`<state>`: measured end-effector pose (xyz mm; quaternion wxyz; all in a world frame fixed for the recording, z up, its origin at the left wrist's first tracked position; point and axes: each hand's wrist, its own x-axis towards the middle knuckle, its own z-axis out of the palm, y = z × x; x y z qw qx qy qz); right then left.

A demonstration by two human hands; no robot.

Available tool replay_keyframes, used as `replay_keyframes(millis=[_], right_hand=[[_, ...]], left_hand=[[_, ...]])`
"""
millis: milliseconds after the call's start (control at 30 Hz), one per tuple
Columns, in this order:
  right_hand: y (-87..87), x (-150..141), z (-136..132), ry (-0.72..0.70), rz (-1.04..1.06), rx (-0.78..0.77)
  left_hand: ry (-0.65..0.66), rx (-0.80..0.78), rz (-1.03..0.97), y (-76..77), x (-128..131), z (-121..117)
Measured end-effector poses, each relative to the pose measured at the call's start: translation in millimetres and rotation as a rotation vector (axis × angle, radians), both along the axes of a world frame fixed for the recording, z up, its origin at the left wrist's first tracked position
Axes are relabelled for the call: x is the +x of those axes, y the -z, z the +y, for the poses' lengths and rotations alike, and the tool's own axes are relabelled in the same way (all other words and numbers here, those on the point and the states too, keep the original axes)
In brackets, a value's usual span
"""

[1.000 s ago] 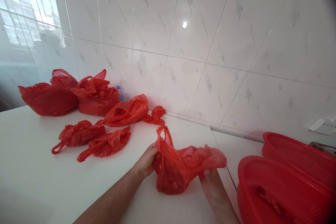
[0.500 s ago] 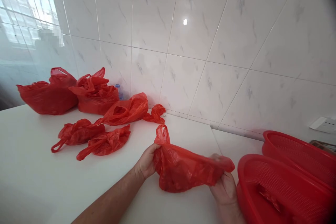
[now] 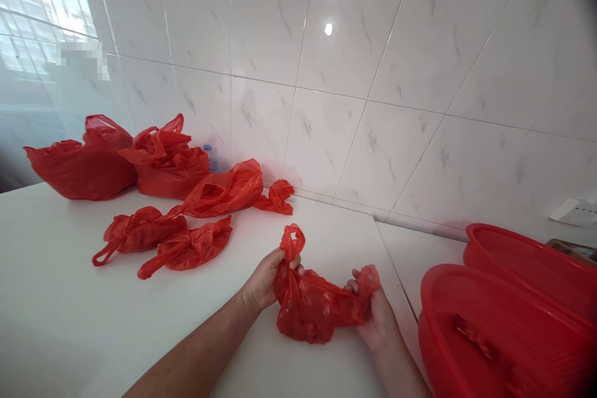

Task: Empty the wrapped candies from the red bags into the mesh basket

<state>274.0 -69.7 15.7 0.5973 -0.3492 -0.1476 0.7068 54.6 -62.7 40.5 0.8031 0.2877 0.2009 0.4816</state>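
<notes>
While fingers [image 3: 297, 265] hold both ends, the bag [image 3: 310, 311] bulges between.

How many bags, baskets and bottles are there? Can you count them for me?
Bags: 7, if the small scrunched one at the back is separate
Baskets: 2
Bottle: 1, partly hidden
Total: 10

Compared with half a second earlier, the right hand [image 3: 379, 318] is positioned closer to the left hand [image 3: 265, 280], with fingers curled on the bunched end of the red bag [image 3: 308, 311], which is less stretched, and left fingertips [image 3: 295, 263] now show beside its neck.
</notes>
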Motion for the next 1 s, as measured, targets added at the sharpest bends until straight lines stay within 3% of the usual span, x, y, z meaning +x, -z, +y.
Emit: replay_keyframes(millis=[300,467,600,800,867,1000], right_hand=[[-6.9,10.1,5.0,0.125,0.092,0.002],[-2.1,14.1,5.4,0.041,0.094,0.108],[-5.6,12.5,1.1,-0.113,0.043,0.214],[-14.9,0.4,-11.7,-0.245,-0.175,0.222],[-18.2,2.5,-12.4,-0.219,-0.236,0.197],[-22.6,13.9,-6.3,-0.013,-0.216,0.192]], left_hand=[[-0.129,-0.066,0.034,-2.1,-3.0,5.2],[-0.185,-0.08,0.04,-4.2,-10.3,9.2],[-0.219,-0.076,0.022,-0.5,-14.9,13.2],[-0.184,-0.046,0.047,-0.3,-2.5,4.7],[-0.15,-0.029,0.055,-3.5,1.8,0.1],[-0.155,0.013,0.043,-10.3,1.8,-3.4]])
